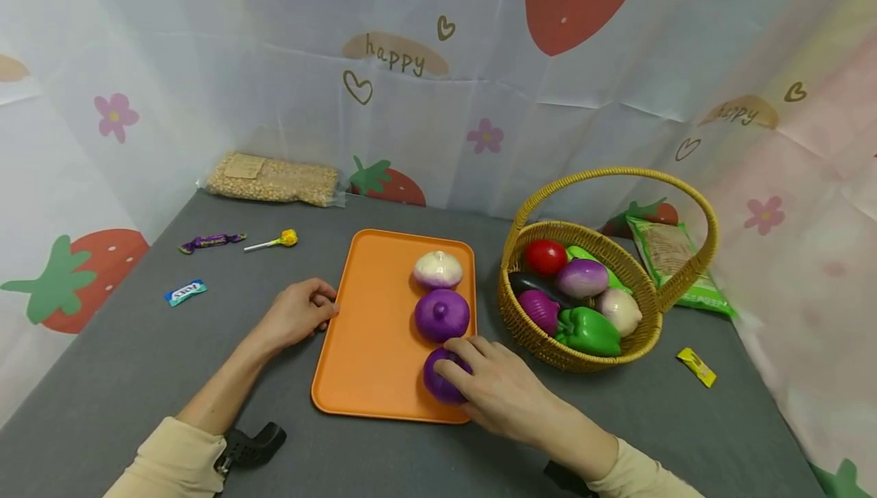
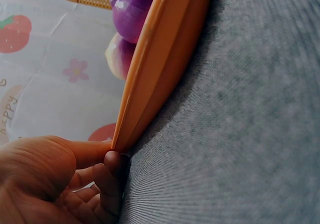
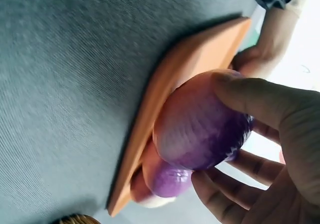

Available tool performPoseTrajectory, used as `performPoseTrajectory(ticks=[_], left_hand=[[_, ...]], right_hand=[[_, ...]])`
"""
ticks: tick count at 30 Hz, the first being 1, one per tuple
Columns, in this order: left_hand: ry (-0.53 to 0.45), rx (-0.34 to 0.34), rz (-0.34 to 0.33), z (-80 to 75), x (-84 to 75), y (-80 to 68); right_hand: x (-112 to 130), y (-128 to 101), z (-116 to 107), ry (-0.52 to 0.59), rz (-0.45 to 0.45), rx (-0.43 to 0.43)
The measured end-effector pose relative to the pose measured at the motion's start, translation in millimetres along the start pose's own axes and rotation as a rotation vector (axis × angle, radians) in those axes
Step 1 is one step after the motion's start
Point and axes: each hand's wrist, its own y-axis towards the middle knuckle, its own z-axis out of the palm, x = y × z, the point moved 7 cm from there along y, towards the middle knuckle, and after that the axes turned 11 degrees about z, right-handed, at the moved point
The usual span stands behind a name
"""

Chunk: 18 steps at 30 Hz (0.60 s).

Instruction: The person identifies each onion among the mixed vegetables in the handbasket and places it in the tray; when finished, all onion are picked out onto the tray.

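Observation:
On the right side of an orange tray (image 1: 373,330), a white-and-purple turnip (image 1: 438,270), a purple onion (image 1: 441,315) and a second purple onion (image 1: 441,378) form a line from back to front. My right hand (image 1: 503,387) holds the nearest onion, thumb on one side and fingers on the other; the right wrist view shows this onion (image 3: 200,124) close over the tray's near right corner. With thumb and curled fingers, my left hand (image 1: 301,315) pinches the tray's left rim, as the left wrist view also shows at the tray corner (image 2: 122,134).
Right of the tray stands a wicker basket (image 1: 510,308) of toy vegetables, its tall handle arching up. Wrapped candies (image 1: 212,241) and a lollipop (image 1: 288,237) lie at left. A bag of grains (image 1: 274,180) lies at the back, a green packet (image 1: 674,262) behind the basket, a yellow sachet (image 1: 696,367) at right.

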Motion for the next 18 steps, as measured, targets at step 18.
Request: performPoseTrajectory(ticks=[18], left_hand=[[0.005,0.003,0.006,0.0,2.9,0.7]], right_hand=[[-5.6,1.0,2.9,-0.001,0.028,-0.071]])
